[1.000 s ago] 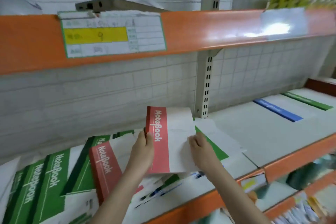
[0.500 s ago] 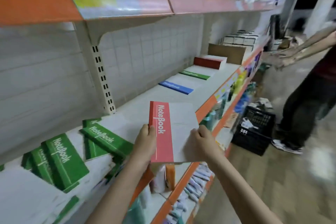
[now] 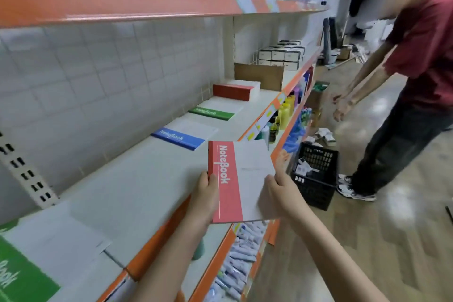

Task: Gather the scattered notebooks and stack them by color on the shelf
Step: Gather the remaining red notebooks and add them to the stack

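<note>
Both hands held one red notebook (image 3: 239,180) near the middle of the view, out over the orange front lip of the shelf (image 3: 137,193). The left hand (image 3: 204,200) pinched its red spine edge, thumb on the cover and the other fingers underneath, out of sight; the right hand (image 3: 282,193) gripped the white side at about four o'clock from the title, thumb on top. Holding it flat and face up by both edges probably kept the colour band readable and the cover level for laying down. Up the shelf toward one o'clock lay a blue notebook (image 3: 182,136), then a green notebook (image 3: 213,113), and beyond it a thick red stack (image 3: 235,91), each well apart from the next, which suggested one pile per colour and the red stack as this one's likely home. At seven o'clock another green notebook (image 3: 22,274) was cut off by the frame edge, so how many lay there could not be told. At three o'clock a second person (image 3: 402,86) in a red shirt stood blurred beside a black basket (image 3: 316,174) whose contents were hard to make out.
</note>
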`<state>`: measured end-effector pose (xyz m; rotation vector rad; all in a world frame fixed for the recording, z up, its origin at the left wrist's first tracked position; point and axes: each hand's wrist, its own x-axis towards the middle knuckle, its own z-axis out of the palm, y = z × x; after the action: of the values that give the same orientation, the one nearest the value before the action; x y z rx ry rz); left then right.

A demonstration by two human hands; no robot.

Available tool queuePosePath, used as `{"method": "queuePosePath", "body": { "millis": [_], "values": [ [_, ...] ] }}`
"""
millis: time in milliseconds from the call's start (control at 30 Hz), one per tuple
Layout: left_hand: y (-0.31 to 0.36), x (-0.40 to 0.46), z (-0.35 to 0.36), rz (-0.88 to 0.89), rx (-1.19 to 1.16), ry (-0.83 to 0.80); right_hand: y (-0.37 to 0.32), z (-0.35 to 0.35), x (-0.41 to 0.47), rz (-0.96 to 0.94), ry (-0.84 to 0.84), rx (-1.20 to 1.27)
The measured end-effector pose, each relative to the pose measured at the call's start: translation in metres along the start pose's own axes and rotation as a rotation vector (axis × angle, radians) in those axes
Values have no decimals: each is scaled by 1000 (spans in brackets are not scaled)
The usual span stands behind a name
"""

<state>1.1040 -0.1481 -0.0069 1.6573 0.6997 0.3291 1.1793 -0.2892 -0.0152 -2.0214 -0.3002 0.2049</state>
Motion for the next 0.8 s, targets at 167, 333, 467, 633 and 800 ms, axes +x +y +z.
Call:
{"method": "queuePosePath", "body": {
  "millis": [167,333,467,633,800],
  "values": [
    [13,32,54,0,-28,-68,23,-37,46,41,7,-46],
    [24,58,101,-1,16,-121,44,-68,87,42,48,-76],
    [36,86,134,-27,35,-163,59,-87,125,60,41,-49],
    [47,137,166,-13,51,-173,66,-100,180,47,74,-36],
    [70,204,199,28,14,-143,58,-115,254,46,47,-41]
  ]
}}
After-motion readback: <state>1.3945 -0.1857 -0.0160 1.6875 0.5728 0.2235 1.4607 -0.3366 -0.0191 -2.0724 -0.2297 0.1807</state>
